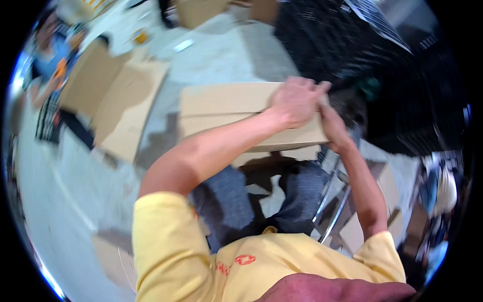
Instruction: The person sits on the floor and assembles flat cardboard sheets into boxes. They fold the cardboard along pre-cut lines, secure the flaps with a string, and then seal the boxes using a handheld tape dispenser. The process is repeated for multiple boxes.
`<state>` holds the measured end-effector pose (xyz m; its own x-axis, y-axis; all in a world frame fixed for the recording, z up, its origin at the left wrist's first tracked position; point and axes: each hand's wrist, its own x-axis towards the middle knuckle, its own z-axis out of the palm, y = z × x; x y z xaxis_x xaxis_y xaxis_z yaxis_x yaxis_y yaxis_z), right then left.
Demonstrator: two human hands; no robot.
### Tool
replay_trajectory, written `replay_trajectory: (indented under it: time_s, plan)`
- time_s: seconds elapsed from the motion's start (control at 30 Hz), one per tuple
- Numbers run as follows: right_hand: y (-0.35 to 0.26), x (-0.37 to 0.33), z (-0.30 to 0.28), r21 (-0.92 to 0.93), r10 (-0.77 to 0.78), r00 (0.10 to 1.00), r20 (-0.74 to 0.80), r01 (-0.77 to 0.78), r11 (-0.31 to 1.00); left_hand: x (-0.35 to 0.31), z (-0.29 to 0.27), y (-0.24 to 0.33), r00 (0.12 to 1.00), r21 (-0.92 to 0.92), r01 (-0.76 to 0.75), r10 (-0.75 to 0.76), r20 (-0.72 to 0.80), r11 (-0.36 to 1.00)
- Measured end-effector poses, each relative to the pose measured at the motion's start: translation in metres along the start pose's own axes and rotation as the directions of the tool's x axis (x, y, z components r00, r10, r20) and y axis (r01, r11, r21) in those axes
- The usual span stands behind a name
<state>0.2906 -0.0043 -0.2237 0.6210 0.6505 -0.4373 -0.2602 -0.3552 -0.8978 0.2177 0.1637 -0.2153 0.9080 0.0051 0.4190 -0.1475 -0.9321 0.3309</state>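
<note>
I see the left hand (294, 100) lying over the top right end of a flat cardboard box (226, 108) that rests across the knees, fingers curled down onto its far edge, while the right hand (333, 127) presses the box's right end, though I cannot tell how its fingers are set because the left hand covers them. The left forearm crosses the box's front and hides part of it. Around me I see more flattened cardboard (118, 103) on the pale floor to the left, a metal chair frame (332, 199) under the right arm, and a dark mesh mass (382, 65) beyond.
</note>
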Motion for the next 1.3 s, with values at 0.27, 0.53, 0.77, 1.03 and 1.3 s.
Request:
replay_trajectory:
  time_s: [0.27, 0.53, 0.77, 1.03, 1.3]
  plan:
    - [0.018, -0.002, -0.009, -0.006, -0.064, 0.994, -0.093, 0.063, 0.998, -0.096, -0.099, -0.060, 0.927, 0.307, 0.222, -0.297, 0.228, 0.926]
    - [0.010, 0.000, -0.019, 0.018, 0.006, 0.999, -0.040, -0.005, 1.000, -0.205, -0.147, -0.118, 0.900, -0.305, 0.427, -0.433, 0.052, 0.851]
    - [0.015, -0.002, -0.036, -0.006, -0.035, 0.999, -0.007, 0.035, 0.999, -0.204, -0.123, -0.136, 0.876, -0.654, 0.424, -0.467, 0.120, 0.627]
    - [0.009, 0.007, -0.041, 0.079, 0.039, 0.996, -0.076, -0.033, 0.996, -0.189, -0.117, -0.136, 0.887, -0.509, 0.390, -0.462, -0.016, 0.767]
    - [0.009, -0.002, -0.040, -0.044, -0.011, 0.998, -0.070, 0.008, 0.999, -0.352, -0.050, -0.113, 0.301, -0.721, 0.481, -0.866, -0.399, 0.499]
